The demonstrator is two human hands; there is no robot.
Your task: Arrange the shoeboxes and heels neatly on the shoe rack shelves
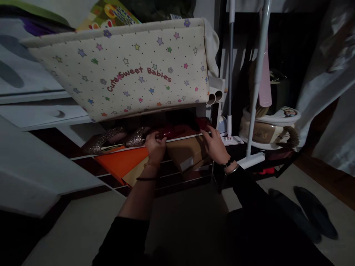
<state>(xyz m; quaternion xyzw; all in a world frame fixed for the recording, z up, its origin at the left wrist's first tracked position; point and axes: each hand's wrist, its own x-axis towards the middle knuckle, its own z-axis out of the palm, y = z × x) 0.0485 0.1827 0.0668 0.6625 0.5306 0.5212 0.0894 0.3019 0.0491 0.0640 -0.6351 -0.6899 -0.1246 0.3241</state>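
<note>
Dark red shiny shoes [168, 131] lie in the shadowed upper compartment of a shoe rack [183, 138]. My left hand [155, 148] is at the left end of the red shoes, its fingers curled against one of them at the shelf's front edge. At the right end my right hand [216, 147] reaches over the same edge, fingers spread and bent beside the red material. Its fingertips are partly lost in the dark. Glittery shoes [135, 137] stand left of my left hand. Beneath my hands, a brown cardboard box [188, 151] and an orange folder-like piece [122, 162] stick out from the rack.
A cream storage basket [133, 74] printed with stars overhangs the rack's top. To the right stand a mop [229, 74], a second pole with a white head [255, 85] and a decorated ceramic pot [266, 129]. Dark slippers [313, 210] lie on the tiled floor.
</note>
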